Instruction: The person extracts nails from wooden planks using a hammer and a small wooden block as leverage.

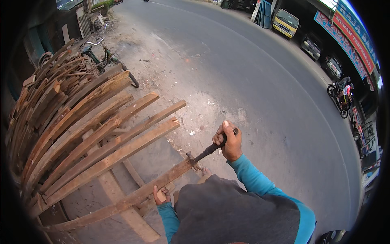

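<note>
My right hand is closed round the dark grip of a claw hammer. The hammer's head rests at the near end of a long wooden beam, where the claw seems to touch the wood; any nail there is too small to make out. My left hand grips the same beam a little farther along its edge, with the fingers partly hidden. Beneath the beam lie crossing timbers that hold it up.
Several more long beams lie side by side to the left, ahead of a large timber pile. A bicycle leans by the pile. A paved road runs along the right, with a yellow truck and motorbike riders beyond.
</note>
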Tool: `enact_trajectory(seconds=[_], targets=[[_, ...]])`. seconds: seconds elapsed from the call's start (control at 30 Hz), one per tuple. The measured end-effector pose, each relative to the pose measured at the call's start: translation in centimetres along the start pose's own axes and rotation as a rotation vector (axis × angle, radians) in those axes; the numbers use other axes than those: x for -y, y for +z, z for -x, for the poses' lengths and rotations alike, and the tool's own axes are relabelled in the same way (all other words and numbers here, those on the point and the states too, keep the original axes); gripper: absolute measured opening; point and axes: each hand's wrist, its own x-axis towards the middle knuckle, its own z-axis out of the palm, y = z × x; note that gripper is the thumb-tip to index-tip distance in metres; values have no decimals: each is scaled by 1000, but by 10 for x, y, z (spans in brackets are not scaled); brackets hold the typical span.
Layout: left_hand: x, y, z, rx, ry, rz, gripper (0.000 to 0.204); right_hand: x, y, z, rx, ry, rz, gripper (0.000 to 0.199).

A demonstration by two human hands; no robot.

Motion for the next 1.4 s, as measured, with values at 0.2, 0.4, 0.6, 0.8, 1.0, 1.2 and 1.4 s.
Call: enact_trajectory(seconds=[0.2,0.4,0.6,0.8,1.0,1.2,1.4], targets=[[-13,64,-78,9,19,-61,16,44,-2,-37,-41,-365,-5,50],[-10,50,-105,-228,-68,-106,28,27,-7,-31,-36,-472,60,47],[-9,66,-89,-229,29,-305,45,-12,-5,-36,17,-366,102,46],[4,25,-46,-138,144,-433,76,-20,10,0,70,-303,148,46],[37,25,-37,10,152,-330,97,-14,-8,19,72,-217,179,48],[28,22,-36,-198,137,-592,113,-21,11,14,185,-220,251,48],[78,44,-58,-547,164,-889,83,19,-17,-18,246,-306,247,48]])
